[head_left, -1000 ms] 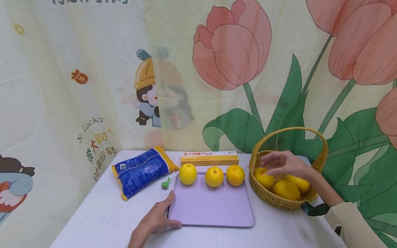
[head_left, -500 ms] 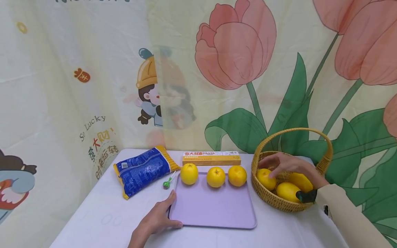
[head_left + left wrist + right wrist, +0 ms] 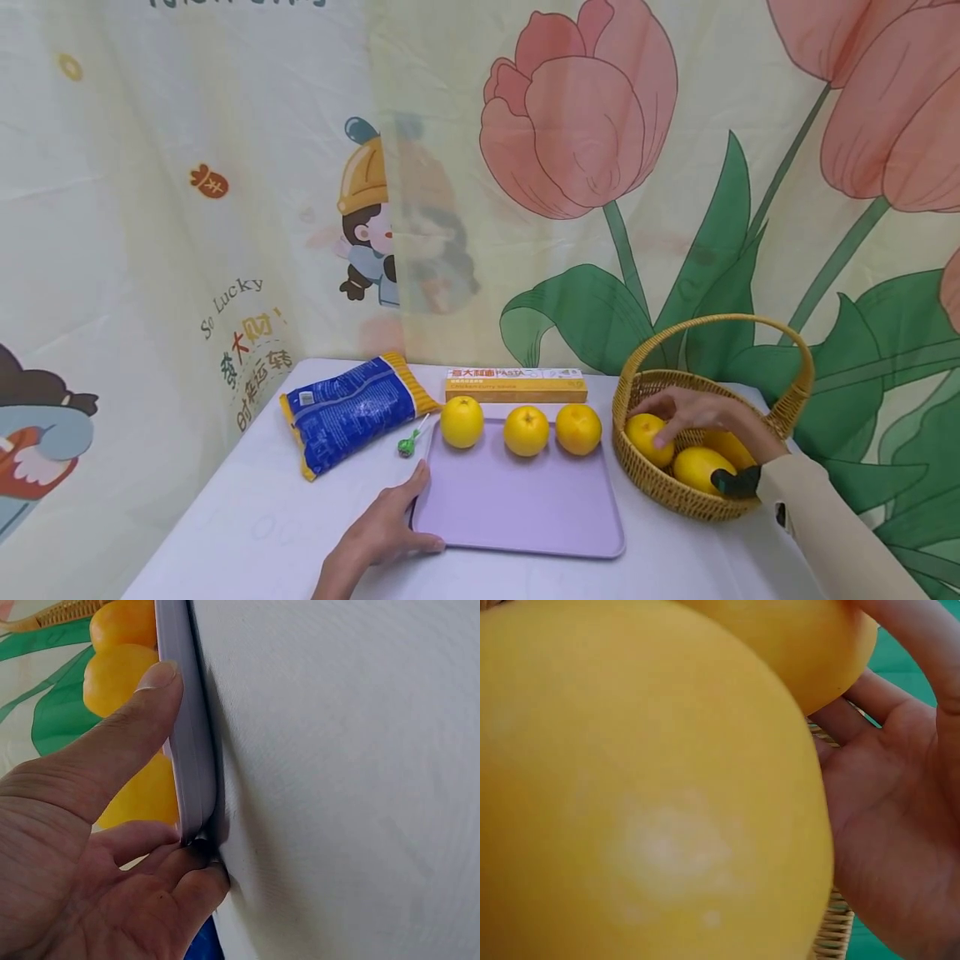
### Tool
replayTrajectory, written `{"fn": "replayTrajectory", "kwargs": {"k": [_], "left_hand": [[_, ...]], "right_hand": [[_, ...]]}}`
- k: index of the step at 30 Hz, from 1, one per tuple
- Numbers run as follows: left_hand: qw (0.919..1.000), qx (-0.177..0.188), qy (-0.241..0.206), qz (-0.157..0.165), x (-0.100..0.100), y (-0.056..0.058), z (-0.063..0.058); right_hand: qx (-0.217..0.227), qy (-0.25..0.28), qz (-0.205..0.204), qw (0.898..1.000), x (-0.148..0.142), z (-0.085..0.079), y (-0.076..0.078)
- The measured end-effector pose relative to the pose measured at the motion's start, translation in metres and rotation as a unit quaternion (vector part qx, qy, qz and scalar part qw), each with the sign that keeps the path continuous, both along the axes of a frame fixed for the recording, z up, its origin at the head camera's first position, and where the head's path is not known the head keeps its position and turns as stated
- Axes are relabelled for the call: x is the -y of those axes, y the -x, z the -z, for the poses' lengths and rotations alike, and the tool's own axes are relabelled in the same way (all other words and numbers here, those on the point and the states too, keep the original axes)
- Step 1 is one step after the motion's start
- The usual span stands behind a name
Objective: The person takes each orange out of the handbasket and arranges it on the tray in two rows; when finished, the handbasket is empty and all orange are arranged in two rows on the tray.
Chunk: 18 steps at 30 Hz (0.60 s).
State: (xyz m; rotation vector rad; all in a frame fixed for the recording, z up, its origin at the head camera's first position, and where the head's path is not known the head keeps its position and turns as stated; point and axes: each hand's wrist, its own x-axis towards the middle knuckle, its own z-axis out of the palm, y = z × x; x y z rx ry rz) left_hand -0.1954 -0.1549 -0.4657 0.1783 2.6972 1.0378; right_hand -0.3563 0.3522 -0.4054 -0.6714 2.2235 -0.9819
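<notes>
In the head view my left hand (image 3: 382, 525) grips the front left corner of a lilac tray (image 3: 517, 517). The left wrist view shows its thumb (image 3: 142, 712) on the rim and fingers bent against the corner. Three yellow oranges (image 3: 526, 432) line the tray's back part. My right hand (image 3: 701, 412) reaches into a wicker basket (image 3: 675, 500), thumb and fingers round an orange (image 3: 647, 437). Seen from the right wrist, that orange (image 3: 802, 652) lies against the fingers, while a large yellow fruit (image 3: 652, 780) blocks much of the view.
Longer yellow fruits (image 3: 701, 468) lie in the basket under my right wrist; its arched handle (image 3: 720, 321) stands up. A pasta box (image 3: 516, 387) lies behind the tray. To the left are a blue bag (image 3: 356, 408) and a green lollipop (image 3: 407, 444). A printed curtain (image 3: 442, 208) hangs behind.
My right hand has lowered into the basket and closed round the orange there. My left hand stays at the tray corner. The head view has shifted slightly.
</notes>
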Motion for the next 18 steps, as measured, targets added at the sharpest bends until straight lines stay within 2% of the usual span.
{"fn": "replayTrajectory", "kwargs": {"k": [3, 10, 18], "left_hand": [[1.0000, -0.002, -0.005, 0.000, 0.001, -0.003, 0.000], [0.9999, -0.005, -0.008, 0.007, -0.001, -0.001, -0.002], [0.9998, -0.016, -0.010, 0.005, 0.003, -0.004, -0.002]], "right_hand": [[-0.011, 0.005, -0.002, 1.000, -0.003, 0.003, -0.001], [-0.022, 0.028, 0.015, 0.999, -0.014, -0.002, -0.008], [-0.053, 0.106, 0.010, 0.993, -0.019, -0.023, -0.024]]}}
